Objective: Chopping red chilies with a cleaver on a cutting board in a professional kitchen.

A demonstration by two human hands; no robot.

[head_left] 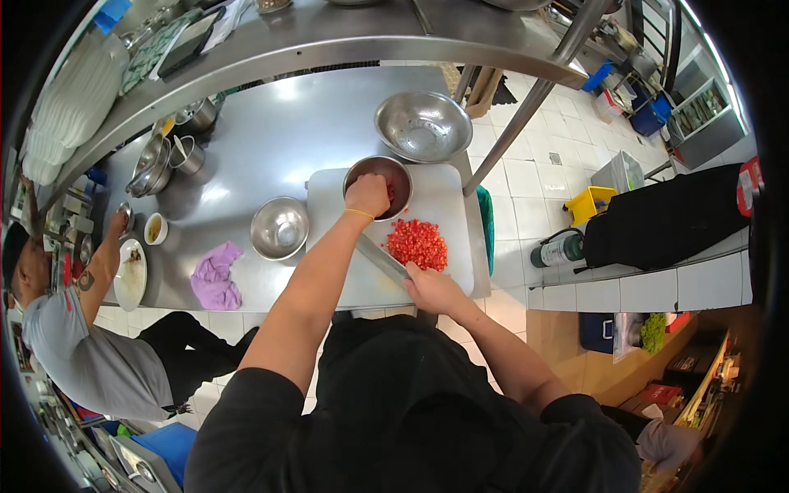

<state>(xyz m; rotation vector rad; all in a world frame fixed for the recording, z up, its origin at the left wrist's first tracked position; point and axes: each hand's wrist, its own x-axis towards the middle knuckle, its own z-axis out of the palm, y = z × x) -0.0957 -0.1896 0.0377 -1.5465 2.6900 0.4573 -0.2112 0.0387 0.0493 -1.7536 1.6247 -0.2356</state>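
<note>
My left hand [368,195], with a yellow band at the wrist, reaches into a steel bowl [405,171] at the top of a white cutting board [330,191]. Red pieces show in that bowl beside my fingers; whether the fingers hold any is hidden. My right hand [431,287] grips a knife at the board's lower part, its broad blade [383,259] pointing up and left. Against the blade's right side lies a heap of chopped red chili peppers [419,243]. Left of the board stands an empty steel bowl [279,228].
A large steel bowl [423,127] sits behind the board. On the steel table [265,123] are a purple cloth [217,276], an oval plate [130,277] and a small white bowl [156,229]. A co-worker [92,357] stands at left. A steel shelf [345,52] spans above the far side.
</note>
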